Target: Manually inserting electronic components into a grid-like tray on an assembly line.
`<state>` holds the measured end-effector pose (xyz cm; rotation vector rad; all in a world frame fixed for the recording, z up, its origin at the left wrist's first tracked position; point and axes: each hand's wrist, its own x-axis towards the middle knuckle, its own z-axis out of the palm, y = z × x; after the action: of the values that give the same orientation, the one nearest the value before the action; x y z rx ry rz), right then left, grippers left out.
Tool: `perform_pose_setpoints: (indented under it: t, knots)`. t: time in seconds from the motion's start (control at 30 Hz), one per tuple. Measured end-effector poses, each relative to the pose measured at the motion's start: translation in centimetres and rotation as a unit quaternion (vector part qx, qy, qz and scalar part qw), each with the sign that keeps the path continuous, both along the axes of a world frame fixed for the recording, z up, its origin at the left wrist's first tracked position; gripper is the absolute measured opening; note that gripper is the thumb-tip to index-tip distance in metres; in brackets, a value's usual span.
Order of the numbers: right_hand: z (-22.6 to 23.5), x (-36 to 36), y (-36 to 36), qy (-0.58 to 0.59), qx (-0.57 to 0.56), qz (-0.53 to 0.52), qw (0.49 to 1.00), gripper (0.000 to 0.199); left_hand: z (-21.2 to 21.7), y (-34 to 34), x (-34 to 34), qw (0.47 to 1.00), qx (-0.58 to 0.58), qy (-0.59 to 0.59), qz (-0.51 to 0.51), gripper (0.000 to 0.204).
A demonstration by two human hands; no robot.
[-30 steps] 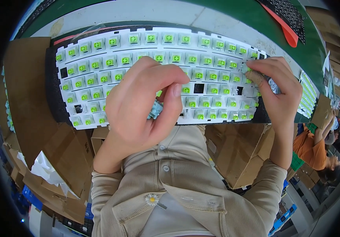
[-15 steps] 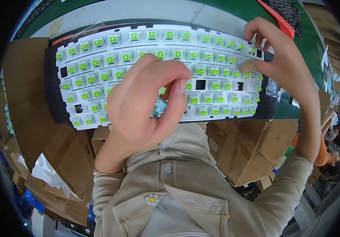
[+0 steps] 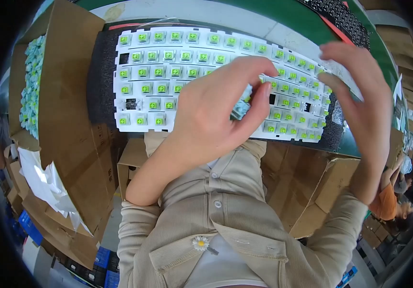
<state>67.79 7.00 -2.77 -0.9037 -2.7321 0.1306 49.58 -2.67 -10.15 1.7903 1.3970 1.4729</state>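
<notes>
A white keyboard plate (image 3: 139, 122) full of green-stemmed switches lies on a black foam mat (image 3: 100, 81) on the green bench. My left hand (image 3: 211, 115) hovers over the plate's middle, fingers curled around several pale loose switches (image 3: 242, 108) in the palm. My right hand (image 3: 360, 101) is raised above the plate's right end, fingers spread, holding nothing. A few sockets in the plate show as dark empty squares (image 3: 270, 99).
A cardboard box (image 3: 65, 96) at the left holds rows of pale green switches (image 3: 31, 81). More cardboard cartons (image 3: 307, 187) sit under the bench edge. A black perforated panel (image 3: 341, 17) lies at the far right. Another person in orange (image 3: 391, 201) is at the lower right.
My right hand lifted off the plate's right edge and now hangs open above it. My left hand stayed over the middle with the switches. The view shifted left, showing the box.
</notes>
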Motion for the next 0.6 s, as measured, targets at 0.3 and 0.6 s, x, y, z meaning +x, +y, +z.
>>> perform_pose_setpoints:
  t: [0.3,0.6]
  knots:
    - [-0.9,-1.3,-4.2,0.240,-0.073,0.032,0.967,0.020,2.0,-0.1,1.2,0.903,-0.192,-0.350,-0.157,0.033]
    - [-0.4,-2.3,-4.5,0.152,0.026,0.029,0.988,0.034,3.5,0.9,2.2,0.818,-0.296,-0.475,-0.134,0.039]
